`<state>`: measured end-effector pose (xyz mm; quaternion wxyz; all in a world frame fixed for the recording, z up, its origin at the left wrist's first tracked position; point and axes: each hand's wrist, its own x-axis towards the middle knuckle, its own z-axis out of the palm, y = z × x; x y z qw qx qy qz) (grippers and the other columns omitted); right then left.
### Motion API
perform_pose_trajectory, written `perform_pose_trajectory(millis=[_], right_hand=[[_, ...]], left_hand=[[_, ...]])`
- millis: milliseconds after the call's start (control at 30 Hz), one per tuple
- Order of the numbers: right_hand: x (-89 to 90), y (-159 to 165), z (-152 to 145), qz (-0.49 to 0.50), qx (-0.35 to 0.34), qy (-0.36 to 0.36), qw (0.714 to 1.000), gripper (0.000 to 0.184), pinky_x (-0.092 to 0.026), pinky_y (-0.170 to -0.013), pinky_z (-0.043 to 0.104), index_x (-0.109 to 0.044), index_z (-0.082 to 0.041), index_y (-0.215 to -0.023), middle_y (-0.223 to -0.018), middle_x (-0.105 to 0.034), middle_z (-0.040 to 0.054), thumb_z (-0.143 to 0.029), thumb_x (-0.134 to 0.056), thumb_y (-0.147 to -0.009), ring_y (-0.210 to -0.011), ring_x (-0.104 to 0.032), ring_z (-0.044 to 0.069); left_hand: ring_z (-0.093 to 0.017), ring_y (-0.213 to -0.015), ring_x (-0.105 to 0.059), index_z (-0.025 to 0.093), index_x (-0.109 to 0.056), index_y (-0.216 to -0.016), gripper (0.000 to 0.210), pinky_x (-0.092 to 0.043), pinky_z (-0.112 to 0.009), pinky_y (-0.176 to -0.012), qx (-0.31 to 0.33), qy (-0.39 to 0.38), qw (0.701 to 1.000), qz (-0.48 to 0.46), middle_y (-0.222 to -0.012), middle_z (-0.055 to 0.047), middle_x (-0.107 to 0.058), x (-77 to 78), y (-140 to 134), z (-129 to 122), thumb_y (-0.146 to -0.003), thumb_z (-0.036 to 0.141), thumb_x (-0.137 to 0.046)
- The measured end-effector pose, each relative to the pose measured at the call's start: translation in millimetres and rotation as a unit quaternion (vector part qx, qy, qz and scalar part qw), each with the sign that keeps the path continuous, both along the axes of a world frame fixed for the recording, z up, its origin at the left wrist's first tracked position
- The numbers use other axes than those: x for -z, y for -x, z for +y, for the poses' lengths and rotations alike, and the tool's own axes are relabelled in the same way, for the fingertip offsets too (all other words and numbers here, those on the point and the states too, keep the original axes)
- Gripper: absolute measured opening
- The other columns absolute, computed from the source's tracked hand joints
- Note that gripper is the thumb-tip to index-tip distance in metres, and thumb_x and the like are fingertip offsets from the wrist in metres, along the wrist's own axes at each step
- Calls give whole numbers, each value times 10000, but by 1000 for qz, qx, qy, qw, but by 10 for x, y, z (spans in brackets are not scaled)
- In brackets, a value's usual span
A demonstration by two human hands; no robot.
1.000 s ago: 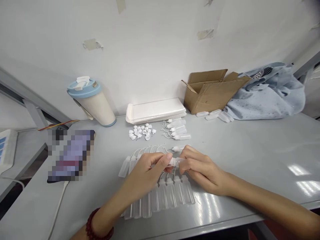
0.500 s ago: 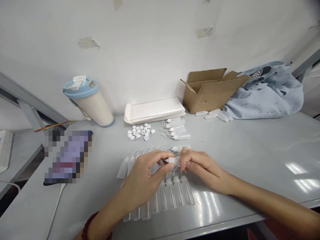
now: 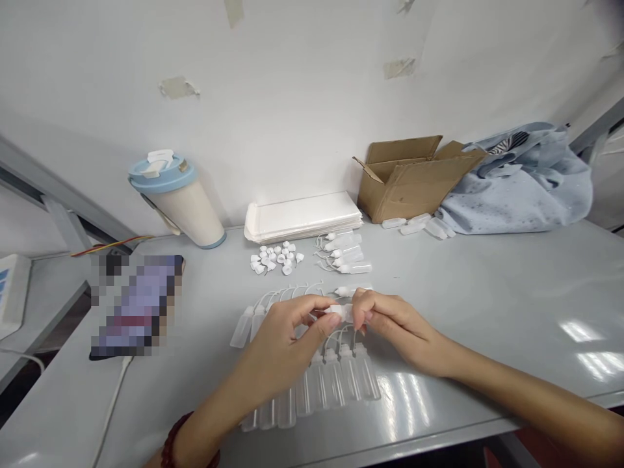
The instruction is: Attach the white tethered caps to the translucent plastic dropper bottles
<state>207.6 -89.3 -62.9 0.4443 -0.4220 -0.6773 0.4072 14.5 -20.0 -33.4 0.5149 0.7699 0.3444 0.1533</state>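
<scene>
Between both hands lies a small clear plastic bottle (image 3: 346,313) on its side, its white needle-tip cap (image 3: 336,311) pointing left. Thumb and fingers of my left hand (image 3: 292,335) pinch that cap. My right hand (image 3: 397,328) is closed around the bottle's body, hiding most of it. Below and behind my left hand, several clear bottles (image 3: 334,383) with thin curved tubes lie in rows, partly covered. Just above the hands rests another capped bottle (image 3: 351,290). Farther back are more capped bottles (image 3: 353,267) and a pile of loose white caps (image 3: 279,257).
A white stack of flat packs (image 3: 302,218) lies by the wall, beside an open cardboard box (image 3: 409,188) with several loose bottles (image 3: 414,225) before it. A blue cloth bag (image 3: 531,188) sits right. At left stand a tumbler (image 3: 188,208) and a phone (image 3: 141,305) with a cable.
Both hands keep their grip on the bottle and cap, with only slight finger movement. The whole view has shifted a little.
</scene>
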Motion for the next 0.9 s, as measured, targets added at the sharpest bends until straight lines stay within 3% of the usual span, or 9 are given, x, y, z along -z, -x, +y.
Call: perform_pose_trajectory(millis=[100, 200, 400, 700, 800, 900], right_hand=[[-17, -3, -3, 30, 1, 50, 998, 245, -398, -684, 259, -529, -195, -828, -727, -500, -12, -237, -346, -986, -700, -493, 122], [-33, -2, -9, 46, 4, 74, 996, 248, -390, -693, 259, -524, -197, -829, -722, -490, -17, -269, -351, -991, -705, -486, 121], [-56, 14, -9, 46, -10, 77, 996, 246, -382, -693, 257, -529, -198, -844, -733, -488, -17, -263, -346, -993, -708, -483, 120], [-54, -3, -2, 53, -2, 119, 991, 206, -398, -686, 262, -505, -202, -896, -728, -470, -19, -310, -355, -988, -701, -476, 124], [-31, 0, -5, 13, 23, 94, 995, 133, -431, -662, 266, -467, -211, -985, -788, -512, -5, -329, -410, -964, -711, -513, 133], [5, 8, -4, -92, 60, -15, 994, 180, -470, -692, 293, -458, -204, -1096, -915, -588, 47, -293, -463, -940, -792, -575, 166]], left_hand=[[-150, -810, -588, 261, -664, -1037, 215, -450, -222, -647, -9, -44, 999, -8, -914, 19, -684, -3, 7, -9, -895, 353, -530], [-148, -808, -578, 271, -659, -1050, 233, -430, -201, -587, -12, -46, 999, -4, -943, 20, -685, -17, 5, -18, -900, 379, -517], [-98, -532, -432, 181, -639, -730, 423, -318, -207, -466, -1, 30, 999, 32, -662, 13, -607, -15, -5, -17, -929, 475, -408], [-130, -678, -527, 205, -673, -864, 214, -368, -195, -510, 19, -30, 999, -1, -741, 11, -633, -24, 12, -10, -898, 329, -502], [-153, -744, -572, 207, -675, -931, 243, -398, -206, -533, 9, 20, 1000, -5, -808, -9, -663, -28, 14, 1, -903, 362, -489], [-160, -720, -582, 189, -672, -860, 325, -406, -216, -521, -22, 61, 998, 0, -782, -23, -658, -29, 12, 13, -905, 434, -463]])
